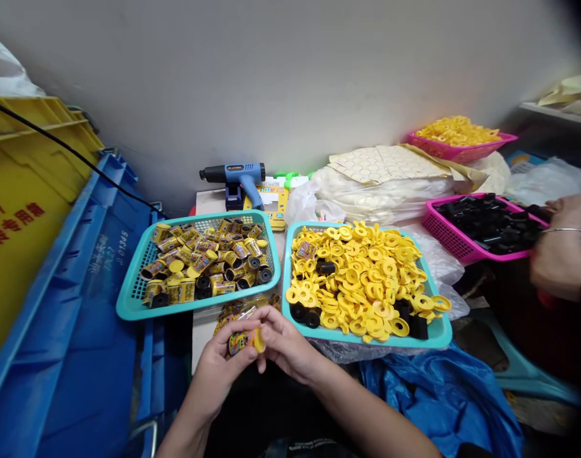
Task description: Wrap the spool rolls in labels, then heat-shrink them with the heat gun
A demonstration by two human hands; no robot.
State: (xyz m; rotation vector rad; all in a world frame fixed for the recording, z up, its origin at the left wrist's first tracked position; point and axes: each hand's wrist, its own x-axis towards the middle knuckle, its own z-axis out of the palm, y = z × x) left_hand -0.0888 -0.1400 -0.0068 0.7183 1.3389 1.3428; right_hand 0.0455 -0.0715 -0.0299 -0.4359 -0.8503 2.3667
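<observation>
**Two hands at a cluttered bench.** The left hand (218,364) curls around a labelled yellow cylinder (246,341), and the right hand (288,348) is half closed, its fingertips (263,318) pressing the cylinder's yellow end. The cylinder is held between them, just in front of two baskets. A teal mesh basket (270,254) holds a heap of similar labelled cylinders, many with black ends. A second teal basket (367,342) holds yellow rings and a few black pieces. Farther right, a pink basket (455,245) holds black pieces, and a pink basket (455,152) behind it holds yellow rings. A blue crate (75,318) at left carries white print, apparently 01345; a yellow crate (23,254) carries red characters and 07. Another person's hand (564,211), with a bangle, lies just beside the nearer pink basket.
</observation>
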